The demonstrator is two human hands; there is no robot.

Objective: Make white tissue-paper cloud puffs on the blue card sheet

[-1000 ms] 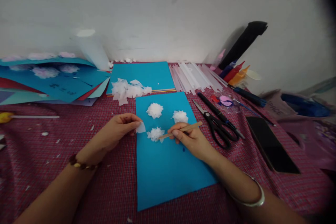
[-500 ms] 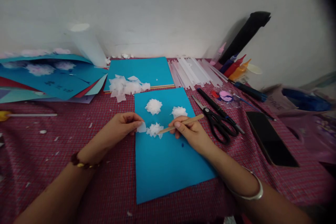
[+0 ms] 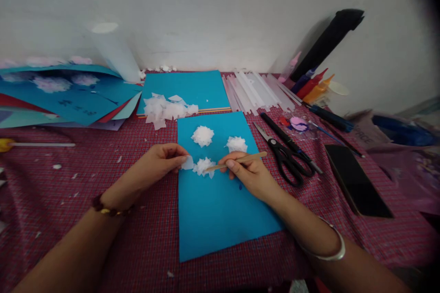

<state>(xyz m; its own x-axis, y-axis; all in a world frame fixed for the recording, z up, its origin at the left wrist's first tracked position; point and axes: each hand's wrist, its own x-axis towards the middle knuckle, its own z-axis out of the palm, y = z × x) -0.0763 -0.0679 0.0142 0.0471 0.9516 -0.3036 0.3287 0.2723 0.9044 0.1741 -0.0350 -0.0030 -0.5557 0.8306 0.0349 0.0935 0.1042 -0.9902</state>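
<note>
Risk at blue sheet (image 3: 220,219): left hand (image 3: 165,160) pinches paper square (image 3: 187,163), right hand (image 3: 249,176), grip closed, holds stick (image 3: 256,156); excess tip pressure could dislodge its near-left puff (image 3: 203,165).

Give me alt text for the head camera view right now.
Right hand holds a wooden stick to one of three white paper puffs on a blue sheet; left hand pinches a white paper piece.
</note>
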